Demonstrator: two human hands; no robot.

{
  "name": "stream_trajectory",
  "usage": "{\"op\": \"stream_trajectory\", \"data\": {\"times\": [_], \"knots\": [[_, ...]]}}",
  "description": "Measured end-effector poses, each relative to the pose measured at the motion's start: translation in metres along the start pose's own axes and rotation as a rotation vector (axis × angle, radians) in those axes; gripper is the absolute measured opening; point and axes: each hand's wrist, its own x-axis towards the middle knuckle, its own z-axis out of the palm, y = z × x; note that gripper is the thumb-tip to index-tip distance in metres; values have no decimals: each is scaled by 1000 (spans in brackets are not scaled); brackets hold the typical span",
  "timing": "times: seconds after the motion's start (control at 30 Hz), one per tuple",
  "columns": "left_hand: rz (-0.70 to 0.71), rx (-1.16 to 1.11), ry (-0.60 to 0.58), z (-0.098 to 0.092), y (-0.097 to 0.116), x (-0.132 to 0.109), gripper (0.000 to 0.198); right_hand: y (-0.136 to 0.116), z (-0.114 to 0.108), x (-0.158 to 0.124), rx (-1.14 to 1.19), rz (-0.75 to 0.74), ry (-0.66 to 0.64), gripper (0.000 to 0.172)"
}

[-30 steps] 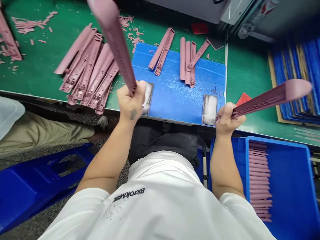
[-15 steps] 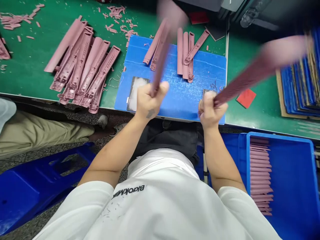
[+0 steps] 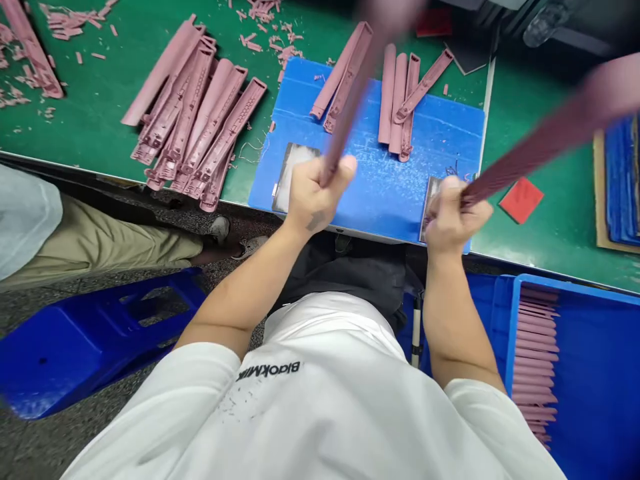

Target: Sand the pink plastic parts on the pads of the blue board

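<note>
Both hands are clamping tight: the left hand point(image 3: 320, 190) is wrapping a pink piece point(image 3: 351, 113), the right hand point(image 3: 455, 217) a second pink piece point(image 3: 545, 143). Around them, the green bench point(image 3: 95, 127) is running across the view, while a blue bin point(image 3: 600, 373) is sitting below its edge on the right, holding stacked parts point(image 3: 535, 353). A blue sheet point(image 3: 373, 200) is covering the near middle of the bench, and a heap of pink parts point(image 3: 193, 120) is lying left of it.

Both held pieces are slanting up to the right; blur is hiding their far ends. Handling them well is probably calling for steady wrists, keeping the long free ends clear of each other and of the loose parts point(image 3: 387, 93) on the sheet. Each grip is closing around a lower end, showing no gap; I cannot tell how hard it is pressing. The hands are partly hiding the left pad point(image 3: 294, 180) and right pad point(image 3: 431, 188). Beyond, a red square point(image 3: 521, 200) and small scraps point(image 3: 287, 50) are lying on the green.
</note>
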Motion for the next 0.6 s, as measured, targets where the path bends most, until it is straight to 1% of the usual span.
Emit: {"op": "stream_trajectory", "data": {"times": [0.07, 0.13, 0.17, 0.23, 0.27, 0.33, 0.4, 0.43, 0.5, 0.53, 0.6], "knots": [[8, -63, 77, -6, -2, 2, 77, -1, -5, 5, 60, -102, 98, 70], [22, -123, 153, -15, -7, 9, 74, 0, -18, 11, 81, -121, 154, 70], [30, -154, 195, -19, -10, 14, 74, 1, -25, 14, 74, -96, 146, 69], [55, -206, 291, -24, -15, 22, 74, 2, -37, 19, 49, -33, 90, 65], [58, -211, 314, -25, -16, 25, 73, 2, -41, 20, 37, -12, 69, 63], [43, -204, 288, -24, -14, 26, 71, 2, -42, 20, 19, 11, 74, 62], [2, -184, 232, -22, -8, 23, 67, 2, -37, 17, 32, 14, 139, 62], [0, -179, 228, -21, -5, 21, 67, 1, -34, 16, 55, -4, 183, 61], [25, -199, 267, -20, -2, 19, 68, 0, -27, 13, 122, -70, 250, 58], [17, -218, 267, -21, -2, 19, 69, -1, -24, 12, 150, -97, 250, 57], [-38, -246, 230, -23, -2, 19, 73, -3, -21, 11, 166, -116, 214, 57]]}}
